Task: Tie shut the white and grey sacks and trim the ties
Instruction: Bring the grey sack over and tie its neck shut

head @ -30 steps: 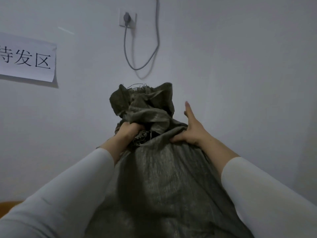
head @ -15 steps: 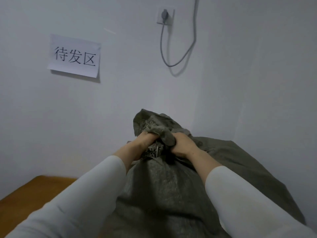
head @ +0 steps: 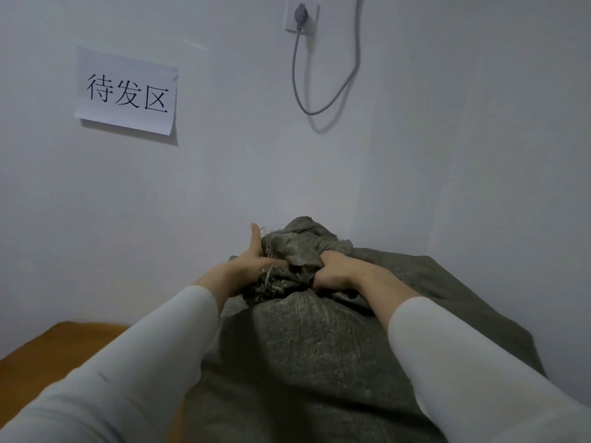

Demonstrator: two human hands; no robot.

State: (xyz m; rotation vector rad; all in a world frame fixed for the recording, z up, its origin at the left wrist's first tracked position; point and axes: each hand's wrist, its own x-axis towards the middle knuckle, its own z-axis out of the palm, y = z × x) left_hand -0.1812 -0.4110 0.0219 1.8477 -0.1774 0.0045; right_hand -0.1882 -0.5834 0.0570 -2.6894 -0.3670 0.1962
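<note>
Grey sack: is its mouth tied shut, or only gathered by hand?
Gathered, not tied. The right hand grips the bunched mouth of the grey sack, the left hand touches it; no tie shows.

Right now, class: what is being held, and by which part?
The grey sack, by its bunched neck; right hand and left hand both grip there.

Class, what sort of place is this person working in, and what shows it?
Probably a storeroom or dispatch area: a paper sign reading 待发区 (awaiting dispatch) on the bare wall, and a filled grey sack whose neck the left hand and right hand hold.
</note>
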